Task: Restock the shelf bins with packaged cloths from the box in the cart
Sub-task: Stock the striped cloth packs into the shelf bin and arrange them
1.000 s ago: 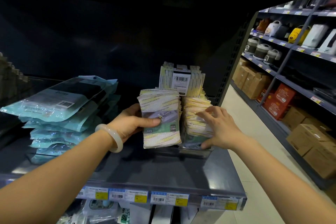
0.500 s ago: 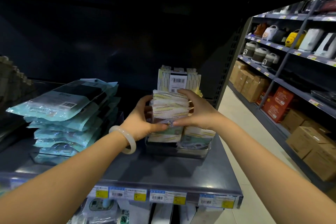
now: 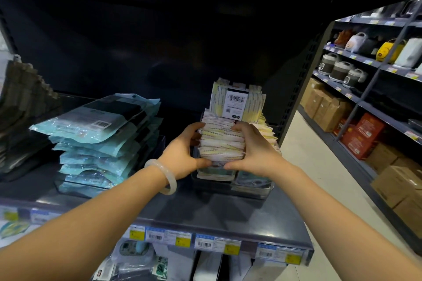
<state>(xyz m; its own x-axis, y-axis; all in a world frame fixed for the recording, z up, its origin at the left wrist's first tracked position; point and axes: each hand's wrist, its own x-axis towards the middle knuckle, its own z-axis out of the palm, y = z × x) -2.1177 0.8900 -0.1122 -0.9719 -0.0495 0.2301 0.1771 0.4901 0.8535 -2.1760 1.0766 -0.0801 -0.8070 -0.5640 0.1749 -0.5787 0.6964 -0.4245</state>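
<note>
A clear shelf bin (image 3: 251, 191) stands on the dark shelf, packed with yellow-and-white packaged cloths. I hold a bundle of these cloth packs (image 3: 221, 141) upright in the bin's left half. My left hand (image 3: 182, 155) grips its left side, thumb at the front. On the bundle's right side my right hand (image 3: 253, 150) grips it, fingers over the top. More cloth packs (image 3: 267, 131) fill the right half. One pack with a barcode label (image 3: 237, 100) stands taller at the back. The cart and box are out of view.
A stack of teal plastic packs (image 3: 100, 134) sits in another clear bin to the left. The shelf's front edge (image 3: 205, 242) carries price tags. Across the aisle on the right, shelves hold rice cookers (image 3: 338, 70) and cardboard boxes (image 3: 324, 105).
The left hand carried the bundle from the front of the bin up and into its left half. The right hand left the right-hand packs and now grips the bundle too.
</note>
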